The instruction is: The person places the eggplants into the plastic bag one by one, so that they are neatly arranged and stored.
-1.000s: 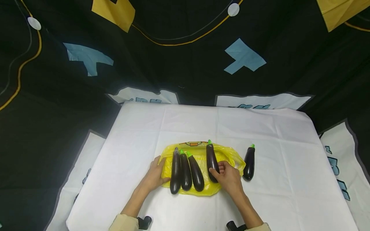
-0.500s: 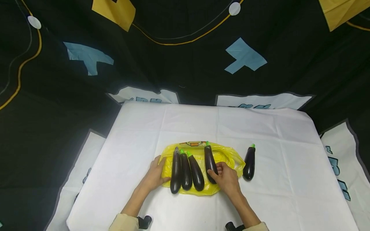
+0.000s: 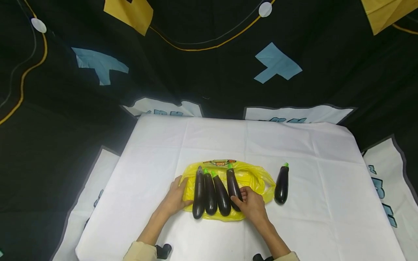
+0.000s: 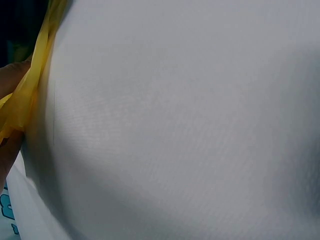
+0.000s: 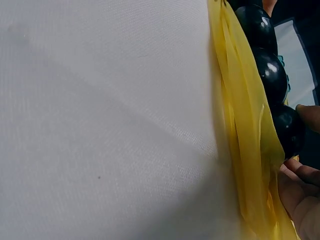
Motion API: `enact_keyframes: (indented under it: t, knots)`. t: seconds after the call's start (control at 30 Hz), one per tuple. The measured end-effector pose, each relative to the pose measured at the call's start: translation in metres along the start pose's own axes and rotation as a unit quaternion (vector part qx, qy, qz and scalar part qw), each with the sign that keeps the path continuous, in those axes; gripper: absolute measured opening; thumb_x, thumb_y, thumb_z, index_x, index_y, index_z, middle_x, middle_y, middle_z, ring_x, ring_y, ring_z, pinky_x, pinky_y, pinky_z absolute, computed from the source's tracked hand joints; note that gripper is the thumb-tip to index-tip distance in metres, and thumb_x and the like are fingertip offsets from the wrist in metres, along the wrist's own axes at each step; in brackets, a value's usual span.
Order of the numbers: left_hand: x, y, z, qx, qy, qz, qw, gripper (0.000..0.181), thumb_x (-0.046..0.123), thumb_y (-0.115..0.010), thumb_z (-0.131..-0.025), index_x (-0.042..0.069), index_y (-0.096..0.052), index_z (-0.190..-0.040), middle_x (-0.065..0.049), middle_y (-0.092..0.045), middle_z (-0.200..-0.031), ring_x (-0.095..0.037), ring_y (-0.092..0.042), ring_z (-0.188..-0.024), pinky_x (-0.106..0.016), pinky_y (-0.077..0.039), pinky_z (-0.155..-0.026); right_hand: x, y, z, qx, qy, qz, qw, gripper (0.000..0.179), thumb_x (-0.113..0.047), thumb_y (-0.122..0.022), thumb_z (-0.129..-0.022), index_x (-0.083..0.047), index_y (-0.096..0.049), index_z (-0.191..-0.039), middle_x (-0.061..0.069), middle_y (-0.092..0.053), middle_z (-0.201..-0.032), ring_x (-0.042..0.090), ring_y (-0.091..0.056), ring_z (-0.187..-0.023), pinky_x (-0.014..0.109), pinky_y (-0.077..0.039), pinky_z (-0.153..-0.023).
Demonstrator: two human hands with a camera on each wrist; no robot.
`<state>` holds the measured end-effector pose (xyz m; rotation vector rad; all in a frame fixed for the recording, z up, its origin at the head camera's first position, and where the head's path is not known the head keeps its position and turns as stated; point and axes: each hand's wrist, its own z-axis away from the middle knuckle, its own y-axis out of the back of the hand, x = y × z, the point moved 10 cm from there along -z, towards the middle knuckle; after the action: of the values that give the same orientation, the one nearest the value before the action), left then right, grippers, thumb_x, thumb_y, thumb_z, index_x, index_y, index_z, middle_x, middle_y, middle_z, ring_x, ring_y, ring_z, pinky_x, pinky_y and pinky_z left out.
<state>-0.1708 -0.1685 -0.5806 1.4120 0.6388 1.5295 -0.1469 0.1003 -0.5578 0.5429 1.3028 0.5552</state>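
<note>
A yellow plastic bag [image 3: 251,177] lies spread on the white-covered table, with several dark eggplants side by side on it. My left hand [image 3: 176,195] holds the bag's left edge, its thumb near the leftmost eggplant [image 3: 198,195]; the left wrist view shows yellow plastic [image 4: 35,85] at the fingers. At the right end of the row, my right hand [image 3: 253,204] grips the lower part of an eggplant [image 3: 232,183] between thumb and fingers. Its rounded end [image 5: 289,131] shows beside the thumb in the right wrist view, close against its neighbour [image 5: 271,77].
Another eggplant [image 3: 282,185] with a green stem lies on the white tablecloth [image 3: 320,203], just right of the bag. A black curtain [image 3: 209,79] with blue and yellow patches hangs behind the table. Black wrist mounts [image 3: 164,251] sit near both sleeves.
My right hand has shifted left and slightly toward me with its eggplant, closing the gap to the others in the row. My left hand has stayed in place at the bag.
</note>
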Motion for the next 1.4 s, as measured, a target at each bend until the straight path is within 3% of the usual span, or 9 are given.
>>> enact_keyframes:
  t: [0.87,1.4]
  knots:
    - [0.003,0.002,0.0,0.005,-0.013,0.001,0.9999,0.09,0.017,-0.083,-0.07,-0.004,-0.034,-0.143,-0.025,-0.023,-0.149,-0.041,-0.031,-0.132,-0.048,-0.036,-0.106,-0.004,-0.011,0.002,-0.012,0.026,0.011,0.9995,0.04,-0.032,-0.079,-0.075,-0.003,-0.064,-0.098,0.0,-0.062,-0.079,0.007,-0.055,-0.068,0.023,-0.05,-0.061]
    - [0.005,0.003,0.001,0.006,-0.015,0.005,0.9999,0.09,0.015,-0.083,-0.07,-0.005,-0.034,-0.143,-0.025,-0.023,-0.149,-0.041,-0.032,-0.132,-0.048,-0.036,-0.106,-0.004,-0.013,0.002,-0.006,0.019,0.028,0.9994,0.041,-0.035,-0.079,-0.076,-0.003,-0.063,-0.097,-0.002,-0.059,-0.076,0.008,-0.052,-0.066,0.025,-0.048,-0.061]
